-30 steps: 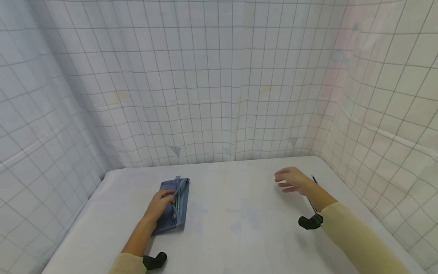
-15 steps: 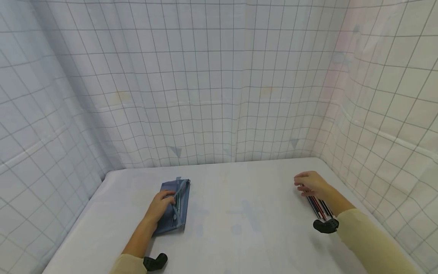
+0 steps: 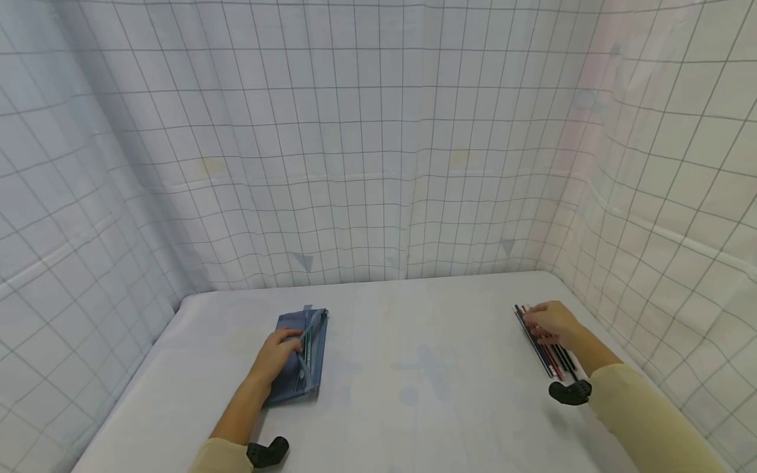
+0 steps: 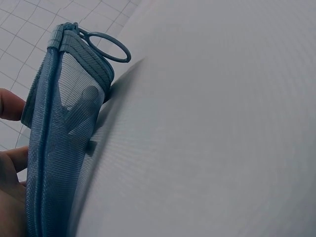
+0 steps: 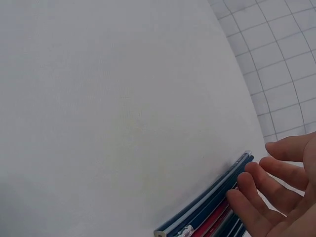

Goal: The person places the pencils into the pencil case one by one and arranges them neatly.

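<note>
A blue mesh zip pencil case (image 3: 285, 381) lies on the white table at the left. My left hand (image 3: 276, 353) rests over it and grips the edge of its zip opening. Thin green and dark sticks show inside the slit. In the left wrist view the case (image 4: 61, 148) is seen edge-on, its ring pull (image 4: 111, 47) hanging out at the top. Several pencils (image 3: 535, 348), dark and red, lie side by side at the right. Over them is my right hand (image 3: 554, 323), fingers gently bent. In the right wrist view its fingertips (image 5: 247, 180) reach right at the pencils (image 5: 207, 202).
White cloth covers the table (image 3: 408, 368), which stretches between the two hands. A white curtain with a grid pattern (image 3: 367, 164) rises behind the table and along both sides. Each wrist wears a black device, one at the left (image 3: 267, 452) and one at the right (image 3: 570, 392).
My right hand has moved right and slightly toward me, then lowered to the pencils, which now show more fully. My left hand and the pencil case have stayed in place.
</note>
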Demonstrator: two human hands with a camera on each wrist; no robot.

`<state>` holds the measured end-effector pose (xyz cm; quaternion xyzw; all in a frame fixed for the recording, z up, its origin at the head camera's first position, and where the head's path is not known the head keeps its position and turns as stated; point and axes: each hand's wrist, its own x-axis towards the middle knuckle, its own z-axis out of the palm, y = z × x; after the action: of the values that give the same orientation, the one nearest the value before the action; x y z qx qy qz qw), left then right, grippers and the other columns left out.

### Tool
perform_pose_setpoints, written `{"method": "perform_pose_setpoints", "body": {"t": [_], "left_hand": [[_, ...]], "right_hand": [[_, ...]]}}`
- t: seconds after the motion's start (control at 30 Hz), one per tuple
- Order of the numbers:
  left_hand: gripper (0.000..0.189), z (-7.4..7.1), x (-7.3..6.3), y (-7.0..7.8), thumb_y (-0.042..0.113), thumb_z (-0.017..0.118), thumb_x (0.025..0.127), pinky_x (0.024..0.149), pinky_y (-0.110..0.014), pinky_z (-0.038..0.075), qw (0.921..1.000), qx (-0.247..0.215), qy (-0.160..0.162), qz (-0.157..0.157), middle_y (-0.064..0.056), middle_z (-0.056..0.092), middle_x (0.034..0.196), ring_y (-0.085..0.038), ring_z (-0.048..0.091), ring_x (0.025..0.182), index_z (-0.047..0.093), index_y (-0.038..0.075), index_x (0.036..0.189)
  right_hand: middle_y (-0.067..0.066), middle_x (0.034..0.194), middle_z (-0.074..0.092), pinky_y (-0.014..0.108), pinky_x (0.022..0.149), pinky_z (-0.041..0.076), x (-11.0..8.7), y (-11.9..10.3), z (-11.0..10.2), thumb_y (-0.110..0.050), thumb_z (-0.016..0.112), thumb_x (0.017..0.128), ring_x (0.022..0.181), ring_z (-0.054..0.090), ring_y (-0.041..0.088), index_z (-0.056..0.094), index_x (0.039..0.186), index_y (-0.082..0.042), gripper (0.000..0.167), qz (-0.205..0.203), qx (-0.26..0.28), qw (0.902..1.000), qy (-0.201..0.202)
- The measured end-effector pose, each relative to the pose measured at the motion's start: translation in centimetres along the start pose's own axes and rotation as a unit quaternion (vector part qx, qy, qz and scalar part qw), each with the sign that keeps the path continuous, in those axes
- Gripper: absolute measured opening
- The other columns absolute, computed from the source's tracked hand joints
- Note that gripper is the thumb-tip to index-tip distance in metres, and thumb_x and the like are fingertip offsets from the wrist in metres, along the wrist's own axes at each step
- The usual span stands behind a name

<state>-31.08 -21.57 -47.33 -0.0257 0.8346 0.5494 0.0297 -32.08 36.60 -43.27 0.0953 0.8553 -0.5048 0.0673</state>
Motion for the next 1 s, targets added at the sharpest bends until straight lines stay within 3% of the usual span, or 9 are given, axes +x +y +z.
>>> {"method": "perform_pose_setpoints", "body": {"t": [0.2, 0.4, 0.6, 0.8, 1.0], "left_hand": [[0.059, 0.1, 0.1, -0.1, 0.013, 0.055, 0.088, 0.117, -0.068, 0.006, 1.0, 0.001, -0.001, -0.005, -0.03, 0.016, 0.165, -0.051, 0.006, 0.152, 0.053, -0.006, 0.143], [0.058, 0.2, 0.1, -0.1, 0.014, 0.055, 0.089, 0.116, -0.068, 0.004, 1.0, -0.001, -0.001, -0.001, -0.03, 0.015, 0.165, -0.051, 0.004, 0.152, 0.053, -0.006, 0.143], [0.058, 0.1, 0.0, 0.1, 0.013, 0.055, 0.089, 0.116, -0.068, 0.004, 1.0, 0.003, -0.002, 0.0, -0.031, 0.015, 0.165, -0.052, 0.004, 0.152, 0.053, -0.007, 0.143], [0.057, 0.0, -0.1, 0.3, 0.013, 0.055, 0.089, 0.116, -0.068, 0.004, 1.0, 0.004, -0.002, 0.004, -0.031, 0.014, 0.165, -0.053, 0.004, 0.151, 0.053, -0.008, 0.143], [0.058, 0.0, 0.1, 0.1, 0.014, 0.056, 0.089, 0.117, -0.068, 0.003, 1.0, 0.001, -0.003, 0.001, -0.031, 0.014, 0.165, -0.052, 0.003, 0.152, 0.053, -0.007, 0.143]], "right_hand": [[0.022, 0.117, 0.065, 0.036, 0.076, 0.059, 0.5, 0.8, 0.4, -0.012, 0.063, 0.1, 0.098, 0.065, 0.028, 0.054, 0.132, 0.014, 0.043, 0.007, -0.02, 0.9997, 0.009], [0.024, 0.113, 0.063, 0.034, 0.07, 0.059, 0.9, 1.0, 1.1, -0.005, 0.07, 0.092, 0.095, 0.064, 0.03, 0.06, 0.123, 0.013, 0.037, 0.007, -0.055, 0.9976, 0.041], [0.031, 0.121, 0.062, 0.037, 0.07, 0.058, 0.7, 1.0, 1.8, -0.001, 0.077, 0.085, 0.097, 0.064, 0.036, 0.065, 0.118, 0.012, 0.037, -0.019, -0.114, 0.9911, 0.067], [0.029, 0.121, 0.066, 0.048, 0.075, 0.054, 0.5, 0.9, 2.6, -0.004, 0.074, 0.085, 0.109, 0.061, 0.048, 0.07, 0.119, 0.009, 0.036, -0.053, -0.19, 0.9766, 0.086], [0.034, 0.125, 0.062, 0.049, 0.075, 0.05, 0.8, 1.1, 2.9, -0.008, 0.071, 0.087, 0.103, 0.063, 0.044, 0.072, 0.116, 0.006, 0.032, -0.042, -0.193, 0.976, 0.093]]}}
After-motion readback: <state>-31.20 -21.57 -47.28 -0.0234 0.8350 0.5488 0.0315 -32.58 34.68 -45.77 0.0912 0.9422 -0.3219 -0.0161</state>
